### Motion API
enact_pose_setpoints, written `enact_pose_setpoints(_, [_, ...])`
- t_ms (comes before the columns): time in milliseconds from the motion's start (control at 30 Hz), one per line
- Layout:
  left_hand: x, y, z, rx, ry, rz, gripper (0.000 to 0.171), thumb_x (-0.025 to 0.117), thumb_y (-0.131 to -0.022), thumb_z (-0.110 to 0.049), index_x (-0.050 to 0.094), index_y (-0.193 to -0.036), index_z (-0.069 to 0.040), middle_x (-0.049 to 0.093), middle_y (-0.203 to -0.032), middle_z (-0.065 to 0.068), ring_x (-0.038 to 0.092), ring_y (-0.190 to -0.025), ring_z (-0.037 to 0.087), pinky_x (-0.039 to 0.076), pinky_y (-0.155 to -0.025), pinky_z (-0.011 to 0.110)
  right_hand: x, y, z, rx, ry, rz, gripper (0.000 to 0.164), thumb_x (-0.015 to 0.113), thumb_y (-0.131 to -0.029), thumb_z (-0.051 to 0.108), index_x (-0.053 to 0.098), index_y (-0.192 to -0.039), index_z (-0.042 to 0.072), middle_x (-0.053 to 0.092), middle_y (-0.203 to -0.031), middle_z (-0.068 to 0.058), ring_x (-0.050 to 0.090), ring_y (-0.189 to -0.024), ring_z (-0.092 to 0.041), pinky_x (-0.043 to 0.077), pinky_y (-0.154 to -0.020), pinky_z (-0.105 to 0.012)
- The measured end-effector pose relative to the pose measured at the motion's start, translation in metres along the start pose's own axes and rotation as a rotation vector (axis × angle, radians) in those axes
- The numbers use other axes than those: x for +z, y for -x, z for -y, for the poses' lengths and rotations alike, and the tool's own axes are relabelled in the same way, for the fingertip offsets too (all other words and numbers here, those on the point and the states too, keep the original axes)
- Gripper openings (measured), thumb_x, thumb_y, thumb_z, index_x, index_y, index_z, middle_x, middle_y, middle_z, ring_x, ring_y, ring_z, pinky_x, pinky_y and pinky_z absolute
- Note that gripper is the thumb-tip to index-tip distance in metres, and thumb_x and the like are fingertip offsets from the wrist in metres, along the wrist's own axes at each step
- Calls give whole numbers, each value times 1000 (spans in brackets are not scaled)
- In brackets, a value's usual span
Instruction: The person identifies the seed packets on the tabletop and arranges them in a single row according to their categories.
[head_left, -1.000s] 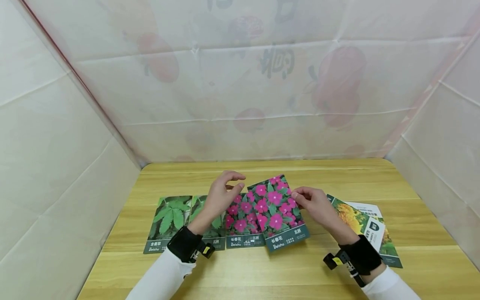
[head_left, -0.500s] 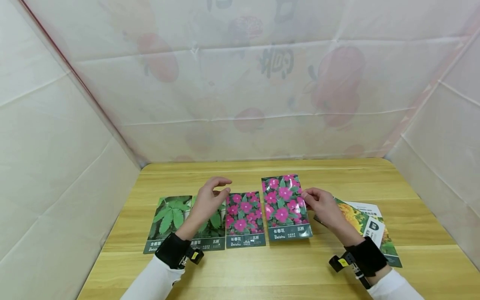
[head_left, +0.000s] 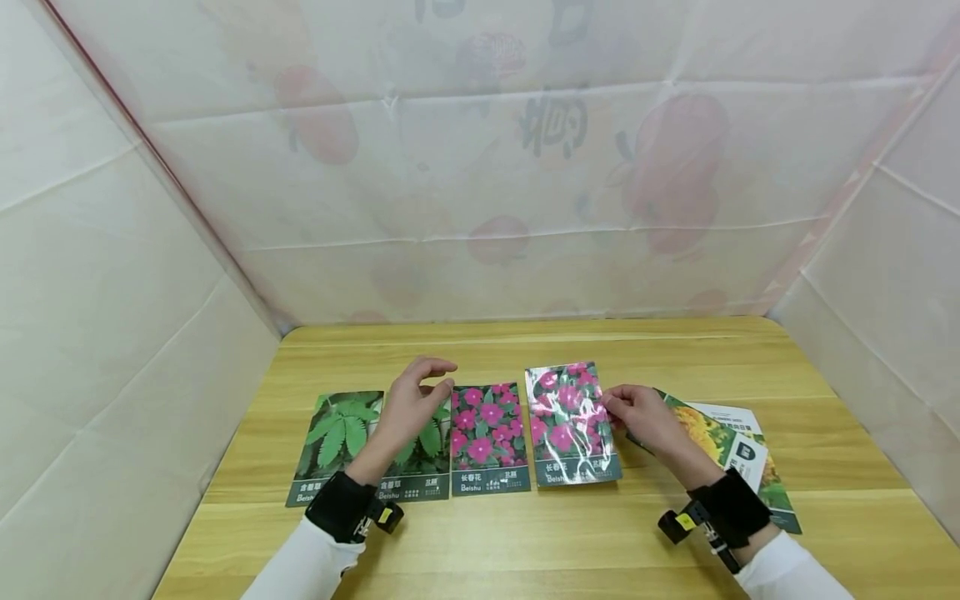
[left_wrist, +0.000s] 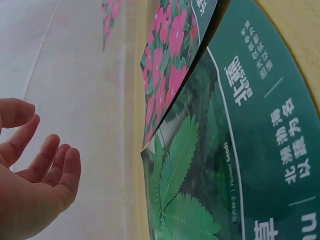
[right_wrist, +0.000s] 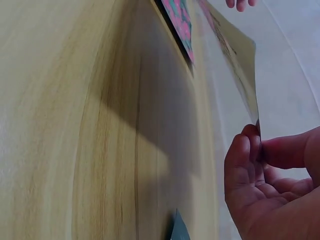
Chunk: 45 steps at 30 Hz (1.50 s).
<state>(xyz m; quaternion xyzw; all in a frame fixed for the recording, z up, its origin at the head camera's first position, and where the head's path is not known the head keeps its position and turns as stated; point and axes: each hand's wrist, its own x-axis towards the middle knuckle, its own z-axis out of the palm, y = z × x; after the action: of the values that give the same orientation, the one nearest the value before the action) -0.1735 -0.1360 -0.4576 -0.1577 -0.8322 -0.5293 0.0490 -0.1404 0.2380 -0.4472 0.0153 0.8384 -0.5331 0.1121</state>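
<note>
My right hand (head_left: 643, 417) pinches the right edge of a seed packet (head_left: 572, 425) printed with pink flowers. In the right wrist view, thumb and fingers grip this packet's edge (right_wrist: 245, 65) above the table. To its left a matching pink-flower packet (head_left: 491, 440) lies flat. My left hand (head_left: 412, 404) hovers over the second of two green-leaf packets, holding nothing, its fingers loosely bent. That leaf packet (head_left: 431, 442) is partly covered by the hand and wrist in the head view; the other leaf packet (head_left: 341, 442) lies at the far left of the row.
Overlapping packets lie at the right, one with a yellow flower (head_left: 697, 429) and one showing a white panel (head_left: 731, 414). Beneath everything is a wood-grain table (head_left: 480, 550). White printed sheeting (head_left: 450, 183) walls in the back and both sides.
My right hand has carried the pink-flower packet rightward off its twin, straightened it, and then lowered it slightly. The left hand has drawn back to the left.
</note>
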Motion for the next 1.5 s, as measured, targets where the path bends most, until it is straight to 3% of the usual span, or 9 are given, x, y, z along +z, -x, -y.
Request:
enact_pose_setpoints(100, [1, 0, 1, 1, 0, 3, 30, 61, -107, -27, 67, -132, -11, 59, -138, 1, 55, -129, 21, 54, -102, 37, 1, -2, 0, 2, 14, 13, 30, 48, -111, 10, 62, -123, -14, 66, -98, -15, 62, -83, -22, 57, -71, -36])
enact_pose_setpoints(167, [-5, 4, -22, -65, 18, 34, 28, 63, -105, -12, 66, -132, -4, 59, -139, 11, 55, -130, 32, 52, -103, 46, 2, -4, 0, 9, 19, 19, 30, 47, -111, 8, 61, -123, -15, 66, -100, -15, 62, -84, -21, 58, -72, -35])
enact_pose_setpoints(333, [-3, 7, -20, -39, 24, 21, 26, 63, -105, -10, 67, -130, -4, 59, -137, 12, 55, -129, 34, 53, -103, 48, 5, -8, -3, 18, 21, 33, 29, 46, -109, 4, 61, -122, -17, 67, -101, -18, 62, -84, -20, 59, -73, -34])
enact_pose_setpoints(500, [0, 10, -12, 29, 42, 19, 26, 61, -106, -10, 65, -131, -4, 58, -135, 12, 55, -127, 34, 54, -101, 45, 9, -12, -7, 35, 2, 69, 30, 46, -109, 4, 62, -120, -19, 68, -101, -18, 64, -83, -18, 60, -74, -33])
enact_pose_setpoints(767, [2, 11, -19, -49, 60, 32, 25, 63, -104, -7, 67, -129, -2, 58, -136, 13, 56, -127, 34, 53, -101, 49, 12, -18, -9, 67, -5, 79, 31, 45, -110, 4, 61, -122, -19, 68, -100, -17, 65, -82, -17, 60, -72, -31])
enact_pose_setpoints(967, [7, 11, -18, -29, 3, 35, 26, 66, -102, -5, 67, -128, -2, 50, -145, 18, 52, -132, 38, 53, -102, 51, 13, -17, -9, 72, 56, 46, 31, 45, -110, 4, 63, -120, -18, 68, -97, -16, 65, -81, -17, 60, -71, -31])
enact_pose_setpoints(1167, [20, 15, -23, 99, -218, 104, 27, 72, -96, -4, 70, -124, -4, 48, -150, 21, 50, -134, 41, 51, -102, 56, 12, -10, -9, -5, 299, -9, 27, 49, -109, 7, 72, -112, -7, 66, -85, -7, 58, -73, -18, 49, -64, -30])
enact_pose_setpoints(1333, [39, 19, -33, 273, -415, 257, 31, 78, -94, -14, 73, -124, -8, 50, -152, 19, 45, -141, 41, 36, -116, 64, 10, -1, -4, -113, 506, -102, 28, 53, -107, 9, 71, -121, -6, 64, -81, -6, 50, -62, -16, 38, -58, -29])
enact_pose_setpoints(1500, [61, 23, -39, 373, -540, 389, 37, 80, -94, -31, 74, -125, -12, 52, -152, 16, 41, -144, 43, 30, -118, 67, 6, 5, 2, -176, 561, -184, 26, 56, -106, 11, 71, -120, -5, 67, -84, -5, 51, -61, -15, 40, -58, -30])
